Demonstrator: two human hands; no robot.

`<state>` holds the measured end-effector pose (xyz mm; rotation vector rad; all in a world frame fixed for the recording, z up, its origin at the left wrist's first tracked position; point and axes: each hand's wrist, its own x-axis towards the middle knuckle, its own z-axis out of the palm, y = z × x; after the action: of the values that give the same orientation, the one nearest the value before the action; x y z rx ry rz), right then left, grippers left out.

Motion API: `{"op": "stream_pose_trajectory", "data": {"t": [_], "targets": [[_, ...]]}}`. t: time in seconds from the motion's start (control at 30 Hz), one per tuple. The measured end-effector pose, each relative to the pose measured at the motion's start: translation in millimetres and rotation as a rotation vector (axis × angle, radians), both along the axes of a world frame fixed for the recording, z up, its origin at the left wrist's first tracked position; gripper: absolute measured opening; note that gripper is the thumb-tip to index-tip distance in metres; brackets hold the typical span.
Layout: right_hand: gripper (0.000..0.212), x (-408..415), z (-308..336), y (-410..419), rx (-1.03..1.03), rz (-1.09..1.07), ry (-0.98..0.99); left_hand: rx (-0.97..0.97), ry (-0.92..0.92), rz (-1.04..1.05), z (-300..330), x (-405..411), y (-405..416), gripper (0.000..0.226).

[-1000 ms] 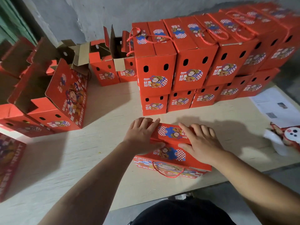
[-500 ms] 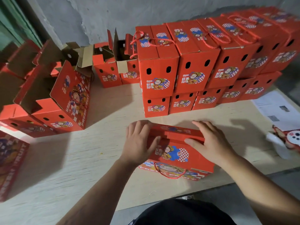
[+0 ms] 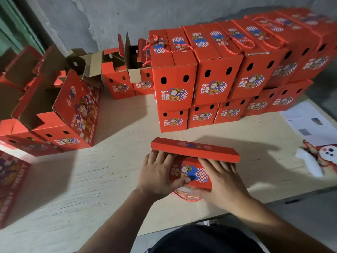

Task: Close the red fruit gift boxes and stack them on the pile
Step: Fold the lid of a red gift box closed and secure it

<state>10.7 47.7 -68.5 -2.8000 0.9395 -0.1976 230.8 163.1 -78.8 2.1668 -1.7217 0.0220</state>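
Note:
A red fruit gift box (image 3: 193, 154) lies near the table's front edge, its far flap raised into a narrow red band and its red cord handle showing at the near side. My left hand (image 3: 160, 174) grips its left end, fingers on top under the raised flap and thumb on the printed panel. My right hand (image 3: 220, 179) lies over the box's right part, fingers tucked under the flap. Behind stands the pile of closed red boxes (image 3: 215, 73), two layers high, running to the far right.
Open red boxes (image 3: 60, 114) with raised flaps crowd the table's left side, and more open boxes (image 3: 125, 77) sit at the back. A flat box panel (image 3: 11, 183) lies at far left. Papers (image 3: 310, 123) and a white and red object (image 3: 317, 159) rest at right on the wooden table (image 3: 91, 179).
The box's top flap has swung up and away from me into a raised band. Both hands slid nearer along the box, my left thumb now on the printed panel.

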Motion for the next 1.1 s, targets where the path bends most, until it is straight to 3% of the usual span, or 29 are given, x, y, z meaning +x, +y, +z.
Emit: {"op": "stream_pose_trajectory", "data": {"t": [0.07,0.17,0.33,0.47,0.53,0.63,0.77,0.9,1.0,1.1], "targets": [[0.100,-1.6,4.3,-10.5,-0.039,0.022,-0.043,0.015,-0.018,-0.030,5.7,3.1,0.2,0.098],[0.094,-2.7,11.9,-22.8,-0.021,0.060,-0.003,0.058,-0.032,-0.042,18.6,7.0,2.4,0.094],[0.099,-12.3,16.2,-29.9,-0.117,0.052,-0.098,-0.174,0.091,-0.036,41.2,0.7,6.6,0.036],[0.098,-21.0,0.7,-7.1,-0.145,-0.012,-0.208,-0.324,0.135,-0.004,54.2,7.1,-0.9,0.023],[0.085,-24.3,-6.1,4.8,-0.161,-0.028,-0.260,-0.196,0.217,0.015,58.0,18.9,-11.8,0.027],[0.071,-26.9,-10.4,14.7,-0.185,-0.048,-0.328,0.283,0.454,-0.049,60.9,35.8,-34.9,0.026],[0.065,-28.9,-10.6,10.9,-0.182,-0.027,-0.315,0.592,0.316,-0.079,63.2,46.2,-64.9,0.065],[0.076,-29.6,-22.7,8.2,-0.119,-0.026,-0.248,0.615,0.335,-0.057,53.3,49.2,-70.9,0.073],[0.093,-29.1,-32.4,-2.1,-0.182,-0.001,-0.197,0.589,0.329,-0.008,48.9,44.3,-60.4,0.077],[0.101,-26.4,-27.5,-34.5,-0.242,0.004,-0.156,0.527,0.445,0.148,45.9,35.5,-44.6,0.060]]}}
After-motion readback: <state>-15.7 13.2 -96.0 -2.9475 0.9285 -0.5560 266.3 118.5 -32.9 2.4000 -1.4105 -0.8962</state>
